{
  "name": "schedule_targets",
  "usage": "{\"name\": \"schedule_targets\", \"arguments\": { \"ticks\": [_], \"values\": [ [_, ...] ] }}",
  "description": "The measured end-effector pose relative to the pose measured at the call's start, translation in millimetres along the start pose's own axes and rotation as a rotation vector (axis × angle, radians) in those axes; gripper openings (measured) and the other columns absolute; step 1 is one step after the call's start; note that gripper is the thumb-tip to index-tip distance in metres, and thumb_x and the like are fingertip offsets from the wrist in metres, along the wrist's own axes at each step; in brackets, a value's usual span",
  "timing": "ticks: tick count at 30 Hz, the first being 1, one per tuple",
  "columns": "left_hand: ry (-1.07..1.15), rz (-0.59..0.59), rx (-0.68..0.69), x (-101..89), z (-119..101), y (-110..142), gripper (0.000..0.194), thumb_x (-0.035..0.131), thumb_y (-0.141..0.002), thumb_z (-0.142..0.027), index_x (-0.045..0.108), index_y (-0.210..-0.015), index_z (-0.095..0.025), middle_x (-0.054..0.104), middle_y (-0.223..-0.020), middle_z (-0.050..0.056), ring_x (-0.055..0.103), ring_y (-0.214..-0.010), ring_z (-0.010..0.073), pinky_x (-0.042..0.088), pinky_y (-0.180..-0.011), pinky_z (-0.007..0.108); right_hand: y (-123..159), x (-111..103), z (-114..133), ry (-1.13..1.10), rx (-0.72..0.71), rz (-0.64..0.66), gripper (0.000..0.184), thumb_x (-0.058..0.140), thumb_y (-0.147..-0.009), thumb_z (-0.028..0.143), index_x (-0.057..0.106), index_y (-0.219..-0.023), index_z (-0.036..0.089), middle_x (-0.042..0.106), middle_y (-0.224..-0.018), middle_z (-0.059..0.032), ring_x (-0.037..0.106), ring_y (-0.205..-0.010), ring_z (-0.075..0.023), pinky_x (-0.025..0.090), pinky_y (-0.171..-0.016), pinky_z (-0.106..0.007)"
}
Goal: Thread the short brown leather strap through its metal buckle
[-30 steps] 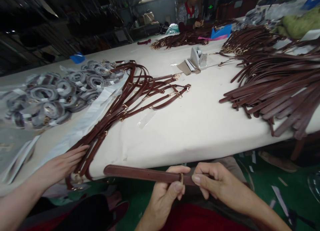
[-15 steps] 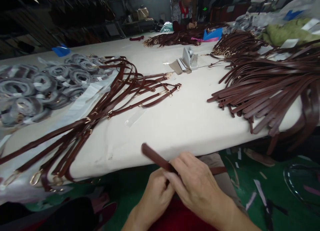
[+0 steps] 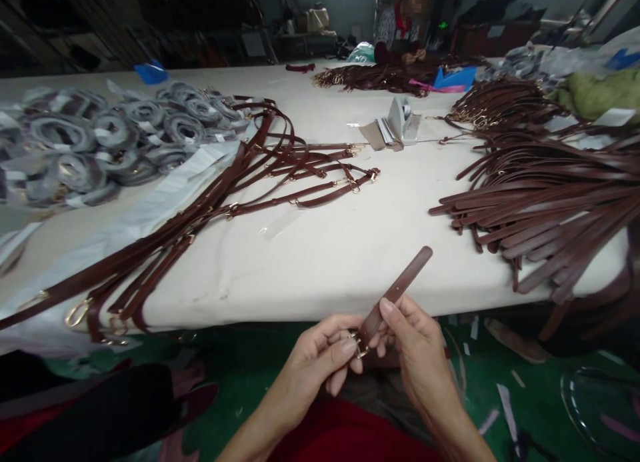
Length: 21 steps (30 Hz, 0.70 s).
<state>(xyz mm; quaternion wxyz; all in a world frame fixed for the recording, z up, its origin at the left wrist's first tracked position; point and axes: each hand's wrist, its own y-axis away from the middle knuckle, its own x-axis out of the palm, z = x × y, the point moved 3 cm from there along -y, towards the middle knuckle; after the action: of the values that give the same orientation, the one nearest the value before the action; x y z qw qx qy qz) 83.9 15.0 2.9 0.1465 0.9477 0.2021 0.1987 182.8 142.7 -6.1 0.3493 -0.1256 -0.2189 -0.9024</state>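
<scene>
A brown leather strap (image 3: 406,275) is held between both hands just off the table's front edge, its rounded end pointing up and to the right. My left hand (image 3: 327,355) pinches a small gold buckle (image 3: 361,347) at the strap's lower end. Thumb and fingers of my right hand (image 3: 407,332) grip the strap a little above that buckle. Part of the strap's lower length is hidden behind the hands. On the table to the left lie long brown straps (image 3: 215,189) with gold clasps, several ends hanging over the edge.
Wrapped grey coils (image 3: 115,129) crowd the left of the pale table (image 3: 320,262). Loose brown straps (image 3: 540,209) are heaped at the right. A grey metal dispenser-like thing (image 3: 400,125) stands mid-table. A person (image 3: 400,32) sits at the far side.
The strap's free end has swung from upper left to upper right. My hands have moved apart, and the gold buckle now shows between them. The whole view has shifted slightly.
</scene>
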Motion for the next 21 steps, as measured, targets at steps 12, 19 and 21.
{"name": "schedule_targets", "arguments": {
  "ticks": [12,19,21],
  "values": [
    [0.022,-0.096,-0.019,3.1,7,-1,0.037,0.065,-0.095,-0.045,0.061,-0.113,-0.013,0.06,-0.073,0.001,0.034,-0.049,0.0054,0.021,-0.042,0.018,9,6,15,0.261,-0.105,0.011,0.036,0.063,-0.094,0.049,0.063,-0.078,0.017,0.064,-0.062,-0.0002,0.057,-0.055,-0.012,0.047,-0.051,-0.02],
    [-0.006,-0.109,-0.015,5.1,3,-4,0.038,0.066,-0.093,-0.045,0.061,-0.112,-0.013,0.06,-0.072,-0.001,0.033,-0.047,0.0042,0.019,-0.041,0.018,10,4,12,0.292,-0.117,0.016,0.035,0.06,-0.097,0.048,0.065,-0.081,0.018,0.064,-0.064,-0.0004,0.057,-0.056,-0.0116,0.048,-0.051,-0.019],
    [-0.016,-0.116,-0.017,5.1,2,-5,0.037,0.066,-0.092,-0.046,0.06,-0.109,-0.013,0.059,-0.071,-0.001,0.031,-0.045,0.0032,0.017,-0.041,0.018,11,2,11,0.332,-0.13,0.02,0.033,0.057,-0.1,0.046,0.065,-0.084,0.018,0.065,-0.066,-0.0002,0.058,-0.058,-0.0117,0.049,-0.053,-0.019]
  ]
}}
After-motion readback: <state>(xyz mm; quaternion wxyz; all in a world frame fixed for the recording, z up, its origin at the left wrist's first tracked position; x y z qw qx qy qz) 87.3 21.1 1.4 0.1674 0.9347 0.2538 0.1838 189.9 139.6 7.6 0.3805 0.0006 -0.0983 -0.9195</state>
